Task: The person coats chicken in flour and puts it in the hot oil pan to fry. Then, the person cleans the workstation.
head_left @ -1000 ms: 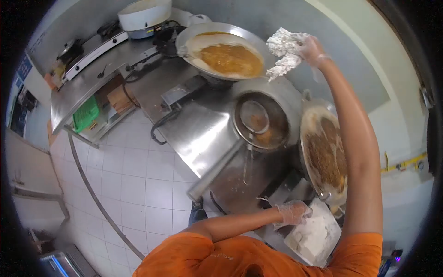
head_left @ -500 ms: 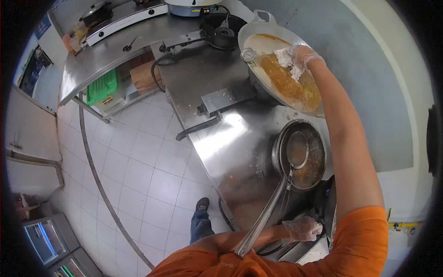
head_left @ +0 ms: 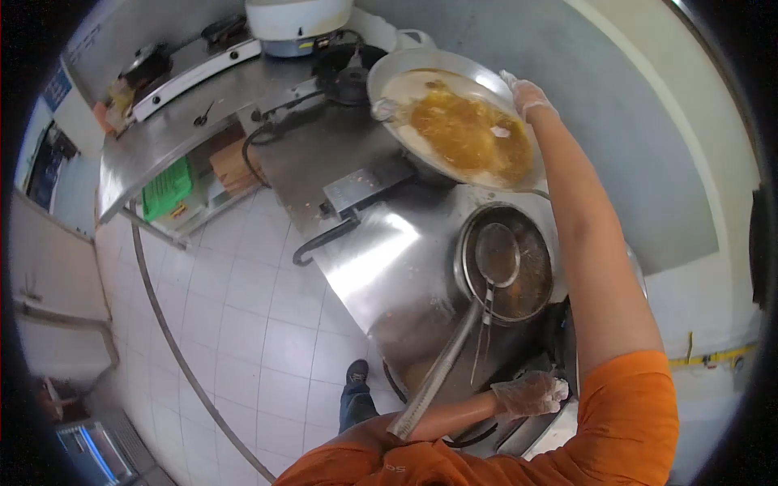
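Hovering at the rim of the wide pan (head_left: 488, 78): right hand (head_left: 527, 97), fingertips white-dusted; whether its grip holds anything, cannot tell. One pale piece (head_left: 500, 131) in the pan's golden, foamy oil; judged light, soft, slippery, coating easily broken, best scooped from beneath. Full pan likely heavy, prone to slosh; hold by loop handle (head_left: 429, 37). On the pan's wearer side, long-handled vessel (head_left: 442, 363), small sieve (head_left: 498, 253) and brown residue inside. Left hand (head_left: 528, 394), white-caked, well apart from pan, beside tray (head_left: 517, 435) of white contents; grip unclear.
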Motion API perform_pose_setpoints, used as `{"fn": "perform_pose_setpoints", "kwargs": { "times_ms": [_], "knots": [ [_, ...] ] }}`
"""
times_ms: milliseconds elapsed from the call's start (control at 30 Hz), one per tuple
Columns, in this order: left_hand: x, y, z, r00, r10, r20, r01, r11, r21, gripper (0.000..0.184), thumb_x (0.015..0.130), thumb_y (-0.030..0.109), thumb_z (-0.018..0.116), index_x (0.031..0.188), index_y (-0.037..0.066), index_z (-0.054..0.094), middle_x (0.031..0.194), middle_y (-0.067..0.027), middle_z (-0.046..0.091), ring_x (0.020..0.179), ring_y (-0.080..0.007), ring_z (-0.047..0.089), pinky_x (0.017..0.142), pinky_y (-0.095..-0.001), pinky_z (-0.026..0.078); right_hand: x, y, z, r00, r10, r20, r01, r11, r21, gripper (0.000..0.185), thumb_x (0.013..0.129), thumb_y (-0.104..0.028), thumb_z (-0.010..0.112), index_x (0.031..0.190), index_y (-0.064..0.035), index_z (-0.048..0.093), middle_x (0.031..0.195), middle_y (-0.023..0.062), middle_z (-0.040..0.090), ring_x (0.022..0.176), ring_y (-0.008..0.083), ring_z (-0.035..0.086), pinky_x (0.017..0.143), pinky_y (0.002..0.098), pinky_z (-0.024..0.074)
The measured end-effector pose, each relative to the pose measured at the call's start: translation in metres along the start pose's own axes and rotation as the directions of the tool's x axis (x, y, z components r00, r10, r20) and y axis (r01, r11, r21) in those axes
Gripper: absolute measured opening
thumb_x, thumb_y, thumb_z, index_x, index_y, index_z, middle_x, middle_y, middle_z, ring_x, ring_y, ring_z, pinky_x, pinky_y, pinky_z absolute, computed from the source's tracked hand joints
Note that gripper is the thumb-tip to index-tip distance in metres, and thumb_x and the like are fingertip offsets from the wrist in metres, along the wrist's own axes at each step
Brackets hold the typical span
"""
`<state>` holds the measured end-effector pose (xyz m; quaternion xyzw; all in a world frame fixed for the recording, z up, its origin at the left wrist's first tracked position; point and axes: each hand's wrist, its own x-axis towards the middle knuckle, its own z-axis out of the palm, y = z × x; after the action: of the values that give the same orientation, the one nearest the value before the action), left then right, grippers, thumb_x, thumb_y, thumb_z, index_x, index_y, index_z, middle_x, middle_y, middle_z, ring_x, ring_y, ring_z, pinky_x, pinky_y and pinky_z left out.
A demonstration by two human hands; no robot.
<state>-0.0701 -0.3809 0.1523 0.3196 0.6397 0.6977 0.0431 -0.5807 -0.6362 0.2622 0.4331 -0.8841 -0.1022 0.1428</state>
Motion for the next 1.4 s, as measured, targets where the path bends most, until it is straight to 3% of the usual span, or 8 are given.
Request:
{"fn": "perform_pose_setpoints", "kwargs": {
  "times_ms": [200, 233, 300, 400, 633, 800, 1033, 1400],
  "knots": [
    [0.041, 0.0, 0.093, 0.995, 0.006, 0.104, 0.001, 0.998, -0.068, 0.017, 0.085, 0.014, 0.061, 0.097, 0.003, 0.057, 0.082, -0.0156, 0.054, 0.079, -0.0282, 0.056, 0.074, -0.0417, 0.045, -0.13, 0.051, -0.137, 0.898, 0.424, 0.119, -0.261, 0.296, 0.919, 0.037, 0.091, -0.014, 0.067, 0.124, -0.0014, 0.056, 0.107, 0.0118, 0.064, 0.084, 0.0171, 0.065, 0.075, 0.0305, 0.0555],
    [0.038, 0.0, 0.118, 1.0, 0.003, 0.017, 0.003, 0.954, -0.3, 0.022, 0.085, 0.013, 0.065, 0.102, 0.004, 0.056, 0.088, -0.0145, 0.055, 0.082, -0.0273, 0.053, 0.077, -0.0401, 0.045, -0.159, 0.068, -0.155, 0.914, 0.396, 0.095, -0.19, 0.21, 0.959, 0.032, 0.092, -0.013, 0.065, 0.12, -0.0008, 0.057, 0.1, 0.0102, 0.064, 0.08, 0.0155, 0.064, 0.072, 0.0285, 0.0553],
    [0.06, 0.027, 0.132, 0.887, -0.197, 0.418, 0.087, 0.96, 0.268, 0.045, 0.095, 0.022, 0.054, 0.136, 0.003, 0.049, 0.133, -0.0195, 0.053, 0.112, -0.0343, 0.055, 0.096, -0.0441, 0.044, -0.249, 0.083, -0.198, 0.92, 0.388, 0.06, -0.092, 0.064, 0.994, 0.023, 0.093, -0.013, 0.065, 0.11, 0.0003, 0.059, 0.093, 0.0084, 0.064, 0.077, 0.014, 0.062, 0.07, 0.0266, 0.0553],
    [0.061, -0.02, 0.224, 0.896, -0.015, 0.444, -0.176, 0.906, 0.385, 0.039, 0.094, 0.029, 0.054, 0.128, 0.011, 0.058, 0.13, -0.0185, 0.052, 0.116, -0.0377, 0.051, 0.102, -0.0474, 0.041, -0.427, 0.09, -0.255, 0.93, 0.366, 0.019, 0.001, -0.054, 0.999, 0.021, 0.092, -0.014, 0.067, 0.103, 0.0016, 0.061, 0.094, 0.0072, 0.064, 0.078, 0.0145, 0.062, 0.072, 0.0278, 0.0563],
    [0.092, -0.06, 0.358, 0.754, -0.528, 0.391, 0.272, 0.792, 0.546, 0.05, 0.09, 0.048, 0.055, 0.124, 0.011, 0.063, 0.12, -0.0276, 0.06, 0.11, -0.0388, 0.059, 0.096, -0.0461, 0.046, -0.868, 0.079, -0.224, 0.697, 0.67, 0.256, -0.108, -0.254, 0.961, 0.017, 0.087, -0.017, 0.07, 0.093, -0.0022, 0.066, 0.091, 0.0084, 0.065, 0.079, 0.0151, 0.062, 0.068, 0.0284, 0.0516],
    [0.086, -0.183, 0.411, 0.653, -0.757, 0.009, 0.436, 0.385, 0.813, 0.06, 0.089, 0.055, 0.052, 0.131, 0.013, 0.057, 0.132, -0.0272, 0.055, 0.121, -0.0392, 0.054, 0.103, -0.0427, 0.042, -1.107, 0.049, -0.052, 0.397, 0.837, 0.375, -0.903, 0.285, 0.32, 0.019, 0.08, -0.02, 0.064, 0.088, -0.0034, 0.068, 0.079, 0.0179, 0.067, 0.072, 0.0305, 0.065, 0.063, 0.0404, 0.049],
    [0.095, -0.25, 0.45, 0.611, -0.635, 0.473, -0.139, 0.503, 0.853, 0.067, 0.077, 0.043, 0.069, 0.136, 0.016, 0.051, 0.127, -0.0161, 0.061, 0.118, -0.0378, 0.056, 0.102, -0.0407, 0.043, -1.187, -0.006, 0.085, 0.576, 0.519, 0.632, -0.793, 0.166, 0.587, 0.043, 0.076, -0.024, 0.065, 0.109, 0.0025, 0.063, 0.105, 0.0247, 0.066, 0.098, 0.038, 0.063, 0.088, 0.0482, 0.0492],
    [0.077, -0.228, 0.489, 0.741, -0.664, 0.098, 0.271, 0.43, 0.861, 0.064, 0.079, 0.055, 0.067, 0.113, 0.001, 0.066, 0.104, -0.021, 0.069, 0.097, -0.0339, 0.067, 0.081, -0.0392, 0.054, -1.222, -0.031, 0.102, 0.531, 0.636, 0.559, -0.847, 0.414, 0.333, 0.046, 0.078, -0.013, 0.06, 0.121, 0.0049, 0.056, 0.099, 0.0277, 0.065, 0.097, 0.0424, 0.064, 0.087, 0.048, 0.0507]
  ]
}}
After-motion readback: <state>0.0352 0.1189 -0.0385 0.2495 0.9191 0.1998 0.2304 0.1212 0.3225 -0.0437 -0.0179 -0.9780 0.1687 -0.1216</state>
